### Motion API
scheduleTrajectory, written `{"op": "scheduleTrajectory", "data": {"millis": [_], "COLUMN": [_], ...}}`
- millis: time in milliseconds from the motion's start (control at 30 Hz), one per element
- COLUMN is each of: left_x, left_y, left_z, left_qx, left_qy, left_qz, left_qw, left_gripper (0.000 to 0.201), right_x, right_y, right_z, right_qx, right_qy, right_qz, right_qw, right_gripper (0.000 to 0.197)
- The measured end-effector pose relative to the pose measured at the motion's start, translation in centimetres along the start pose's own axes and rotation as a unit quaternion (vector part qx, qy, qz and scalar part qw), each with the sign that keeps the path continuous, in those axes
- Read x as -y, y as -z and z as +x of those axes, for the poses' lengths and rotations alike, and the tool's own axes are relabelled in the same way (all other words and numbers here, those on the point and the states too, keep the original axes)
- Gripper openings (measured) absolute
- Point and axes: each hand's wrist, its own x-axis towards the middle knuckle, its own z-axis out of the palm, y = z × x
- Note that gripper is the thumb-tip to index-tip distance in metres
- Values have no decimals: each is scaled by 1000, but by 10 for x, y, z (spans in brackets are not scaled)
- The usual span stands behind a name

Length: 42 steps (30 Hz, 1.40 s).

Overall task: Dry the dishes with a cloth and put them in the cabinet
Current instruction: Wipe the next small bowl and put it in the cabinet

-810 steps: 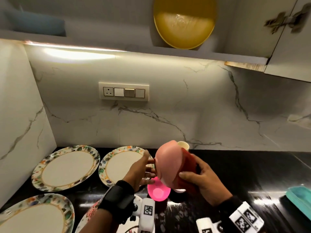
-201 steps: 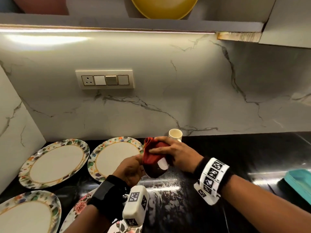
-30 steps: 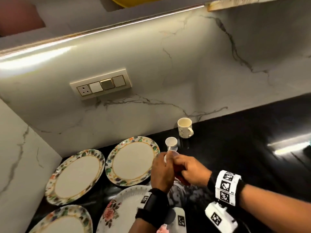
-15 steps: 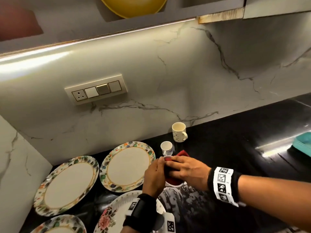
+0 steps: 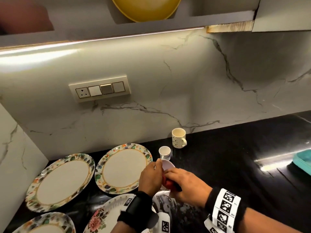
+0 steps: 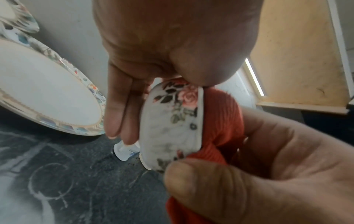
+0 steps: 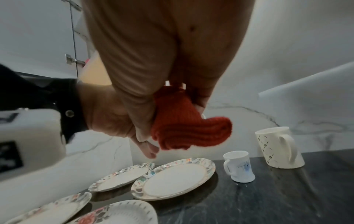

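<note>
My left hand (image 5: pixel 150 177) holds a small white bowl with a rose pattern (image 6: pixel 172 121) on its side, thumb on the rim and fingers (image 6: pixel 118 106) along the base. In the head view only the bowl's pale edge (image 5: pixel 166 164) shows above the hands. My right hand (image 5: pixel 186 185) grips a red ribbed cloth (image 6: pixel 220 121) and presses it into the bowl's mouth. The cloth (image 7: pixel 184 125) bunches below that hand's fingers; the cloth (image 5: pixel 168 182) shows as a small patch between the hands. Both hands hover just above the black counter (image 5: pixel 227 174).
Two leaf-rimmed plates (image 5: pixel 62 182) (image 5: pixel 122 167) and a rose plate (image 5: pixel 107 216) lie left. A small white cup (image 5: pixel 165 153) and a cream mug (image 5: pixel 178 137) stand behind the hands. A teal tray (image 5: pixel 303 160) lies far right. Overhead, the cabinet holds a yellow bowl (image 5: pixel 144 9).
The hands have stayed together in front of the small cup. The bowl has tipped so that its pale edge now shows above them, and less of the red cloth is visible.
</note>
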Motion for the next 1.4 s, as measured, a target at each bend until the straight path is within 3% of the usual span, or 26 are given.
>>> {"op": "scheduleTrajectory", "data": {"millis": [167,233,300,367,500,667,733,800,900,967,1067,1167,1267,1400], "left_x": [-14,-21,-21,-16,-10,-8,-6,-5,-8,-14,-29,-37,-38,-43], "left_y": [14,22,28,28,21,13,13,16,17,15,5,-5,-4,6], "left_z": [-1,-3,-3,-2,-6,-12,-12,-9,-6,-7,-9,-8,-2,3], "left_qx": [78,126,140,140,160,202,176,131,86,73,54,-2,-45,-29], "left_qy": [36,78,143,167,167,202,212,200,152,123,67,32,73,194], "left_qz": [-18,-102,-194,-246,-330,-457,-494,-503,-438,-391,-323,-255,-284,-458], "left_qw": [996,984,960,944,915,842,825,830,882,909,943,966,955,867], "left_gripper": [46,52,64,60,28,31,37,40,39,35,32,31,25,16], "right_x": [6,12,15,16,4,-28,-39,-51,-65,-61,-44,-30,-17,-3], "right_y": [16,25,37,51,69,59,55,53,59,67,74,64,50,31], "right_z": [1,0,-2,-5,-6,-4,-7,-7,-1,8,26,42,45,29], "right_qx": [-13,-7,9,39,75,61,36,9,-19,13,48,-10,-110,-150], "right_qy": [51,39,-20,-75,-125,-163,-181,-219,-285,-295,-283,-239,-159,-22], "right_qz": [-38,15,158,320,519,681,707,669,599,565,490,399,249,122], "right_qw": [998,999,987,944,842,712,683,710,748,770,823,885,949,981], "right_gripper": [36,28,25,32,42,49,54,47,34,28,45,55,51,39]}}
